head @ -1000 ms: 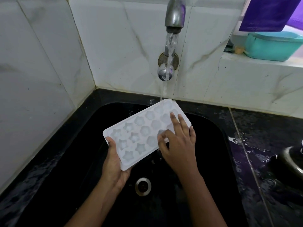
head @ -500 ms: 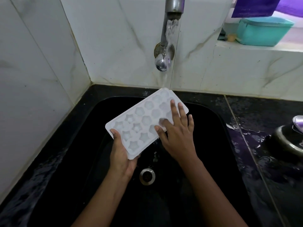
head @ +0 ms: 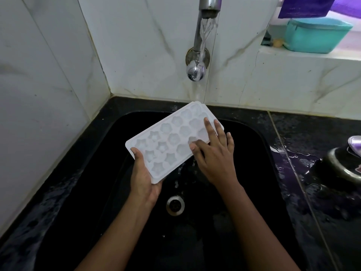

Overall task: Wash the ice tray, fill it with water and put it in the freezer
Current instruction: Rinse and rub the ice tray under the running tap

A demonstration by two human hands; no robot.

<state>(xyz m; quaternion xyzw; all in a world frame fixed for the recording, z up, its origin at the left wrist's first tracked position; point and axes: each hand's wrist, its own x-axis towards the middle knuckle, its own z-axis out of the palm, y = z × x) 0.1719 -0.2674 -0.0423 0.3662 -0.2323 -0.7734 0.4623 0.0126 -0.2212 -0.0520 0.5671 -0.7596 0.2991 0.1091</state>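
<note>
Counter: black stone counter (head: 304,133), wet, running along the left, back and right of the sink.
Sink: black sink (head: 252,141) sunk into the counter, with a metal drain (head: 175,205) in its floor.
Water: puddles (head: 289,161) and streaks lie on the counter right of the sink.
Pot: a dark, metal-rimmed pot (head: 343,167) stands on the counter at the right edge, partly cut off.
Ledge: a white marble ledge (head: 312,55) sits above the counter at the upper right.
Tub: a teal tub (head: 316,35) sits on the ledge, with a small tan object (head: 277,43) just beside it.

White ice tray (head: 172,139) with star- and flower-shaped cells over a black sink (head: 244,173); white, brown-veined marble tiles (head: 136,55); silver tap (head: 207,8); teal tub (head: 316,36); purple cloth (head: 304,6).
</note>
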